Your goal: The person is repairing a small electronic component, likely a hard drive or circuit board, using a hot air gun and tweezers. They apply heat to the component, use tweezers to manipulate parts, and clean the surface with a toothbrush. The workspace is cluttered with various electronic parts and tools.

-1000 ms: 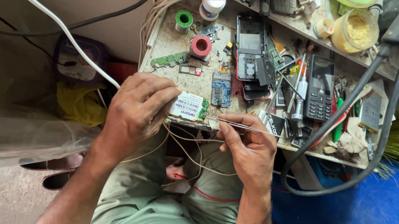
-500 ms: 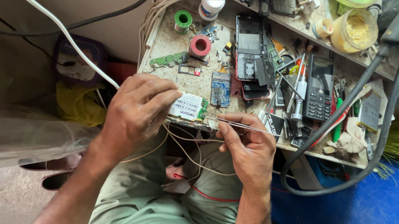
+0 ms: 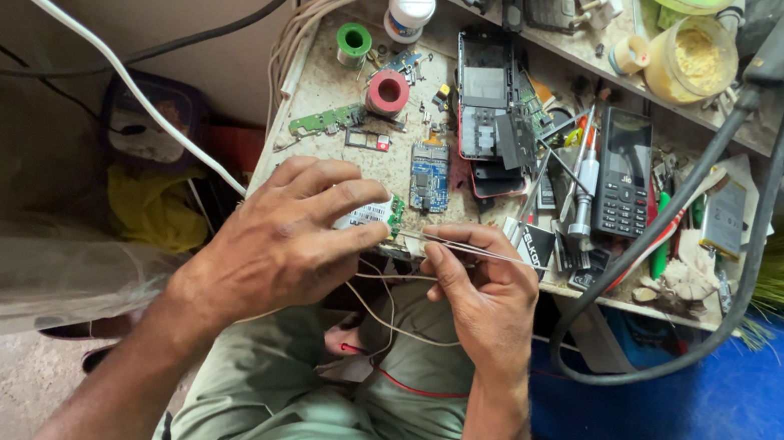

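A small white-and-green circuit board (image 3: 375,214) lies at the near edge of the cluttered workbench (image 3: 328,91), pinned under the curled fingers of the left hand (image 3: 283,241). Just right of the board, the right hand (image 3: 483,293) pinches thin metal tweezers (image 3: 469,250), tips pointing at the board's edge. Beyond the board sit a blue circuit board (image 3: 429,177), a red tape roll (image 3: 388,92) and, farther right, a black keypad phone (image 3: 624,172).

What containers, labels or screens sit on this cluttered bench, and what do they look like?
Keypad phone: right of centre, black, dark screen.
White bottle: top centre, blue label.
Plastic jar: top right, clear, yellowish contents.
Small board: under left hand, white label, green edge.
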